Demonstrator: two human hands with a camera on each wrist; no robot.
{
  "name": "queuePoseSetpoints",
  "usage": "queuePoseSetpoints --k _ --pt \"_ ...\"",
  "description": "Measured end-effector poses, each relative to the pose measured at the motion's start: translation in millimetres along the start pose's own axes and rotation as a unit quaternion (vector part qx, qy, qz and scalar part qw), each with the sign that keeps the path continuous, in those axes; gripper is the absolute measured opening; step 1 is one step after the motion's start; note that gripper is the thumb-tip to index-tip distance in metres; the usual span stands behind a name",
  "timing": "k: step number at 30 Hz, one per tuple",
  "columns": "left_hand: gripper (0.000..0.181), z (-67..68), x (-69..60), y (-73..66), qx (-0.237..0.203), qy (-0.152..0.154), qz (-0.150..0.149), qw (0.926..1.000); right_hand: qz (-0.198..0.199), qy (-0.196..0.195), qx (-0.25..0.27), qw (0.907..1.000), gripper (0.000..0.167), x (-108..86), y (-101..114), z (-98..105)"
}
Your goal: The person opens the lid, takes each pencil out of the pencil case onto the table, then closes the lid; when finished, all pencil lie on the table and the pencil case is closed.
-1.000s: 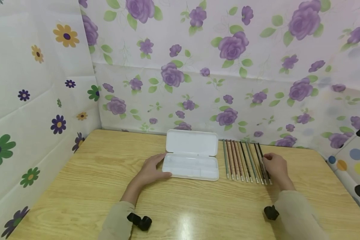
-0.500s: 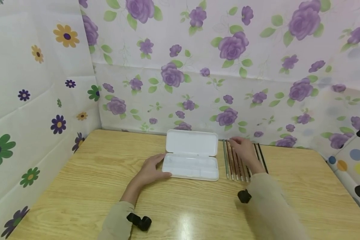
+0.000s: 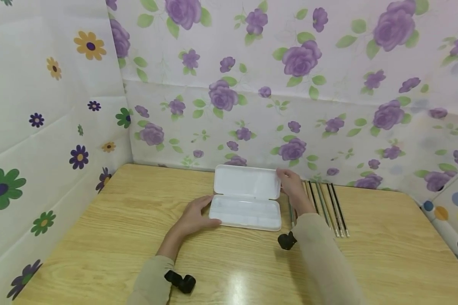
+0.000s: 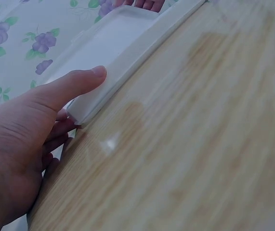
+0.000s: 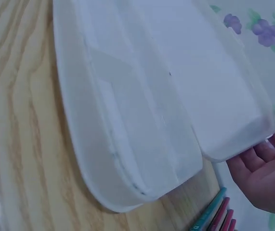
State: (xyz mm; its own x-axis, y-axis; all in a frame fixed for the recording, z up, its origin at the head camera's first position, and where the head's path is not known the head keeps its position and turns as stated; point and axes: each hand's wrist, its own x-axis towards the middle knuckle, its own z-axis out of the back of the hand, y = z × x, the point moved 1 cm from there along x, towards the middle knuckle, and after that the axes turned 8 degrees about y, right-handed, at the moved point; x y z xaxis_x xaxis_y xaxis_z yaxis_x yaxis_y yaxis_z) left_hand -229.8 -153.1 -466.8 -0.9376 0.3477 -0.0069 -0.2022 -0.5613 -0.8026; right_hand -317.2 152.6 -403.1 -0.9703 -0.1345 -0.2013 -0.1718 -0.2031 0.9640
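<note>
A white pencil case (image 3: 245, 213) lies open on the table, its lid (image 3: 247, 182) tipped back toward the wall cloth. With the thumb on the front edge and fingers round the left end, my left hand (image 3: 194, 217) holds the case. At the lid's right end is my right hand (image 3: 293, 188); in the right wrist view its fingers (image 5: 253, 161) curl behind the lid's edge, thumb near the corner. Inside the case, the divided tray (image 5: 127, 96) holds no pencils. Several pencils (image 3: 333, 209) lie in a row to the right, partly hidden by the right arm.
The wood-grain table (image 3: 229, 262) spreads out in front of the case. Behind it hangs a flowered cloth (image 3: 252, 106), with another patterned cloth (image 3: 61, 106) along the left. Black wrist cameras (image 3: 181, 281) sit on both sleeves.
My right hand has moved left from the right end of the pencil row, across the pencils, to the lid's right edge. The left hand has kept its place. The view has shifted slightly.
</note>
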Motion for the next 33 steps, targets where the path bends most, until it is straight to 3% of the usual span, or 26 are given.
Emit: queuePoseSetpoints --k 5,9,18,23,27,33 --pt "0.091 -0.7 -0.7 -1.0 0.008 0.003 0.010 0.9999 0.017 -0.008 -0.049 0.9986 0.049 -6.7 2.9 -3.7" --pt "0.093 0.3 -2.3 -2.5 0.011 0.008 0.019 0.9997 0.029 0.008 -0.079 0.9964 0.049 -12.5 7.3 -5.1" --pt "0.093 0.7 -2.2 -1.5 0.000 0.013 0.017 0.9998 0.079 0.103 -0.085 0.9879 0.051 -26.1 -1.1 11.9" --pt "0.093 -0.1 -1.8 -1.2 -0.001 0.020 0.020 0.9996 0.100 0.158 -0.158 0.9697 0.054 -37.0 -6.1 24.8" --pt "0.092 0.1 -1.6 -1.5 0.001 0.023 0.018 0.9996 0.114 0.185 -0.220 0.9509 0.048 -47.3 -7.2 24.0" --pt "0.094 1.1 -1.0 -0.5 -0.003 0.018 0.009 0.9998 0.160 0.205 -0.327 0.9084 0.050 -63.2 -5.4 4.5"
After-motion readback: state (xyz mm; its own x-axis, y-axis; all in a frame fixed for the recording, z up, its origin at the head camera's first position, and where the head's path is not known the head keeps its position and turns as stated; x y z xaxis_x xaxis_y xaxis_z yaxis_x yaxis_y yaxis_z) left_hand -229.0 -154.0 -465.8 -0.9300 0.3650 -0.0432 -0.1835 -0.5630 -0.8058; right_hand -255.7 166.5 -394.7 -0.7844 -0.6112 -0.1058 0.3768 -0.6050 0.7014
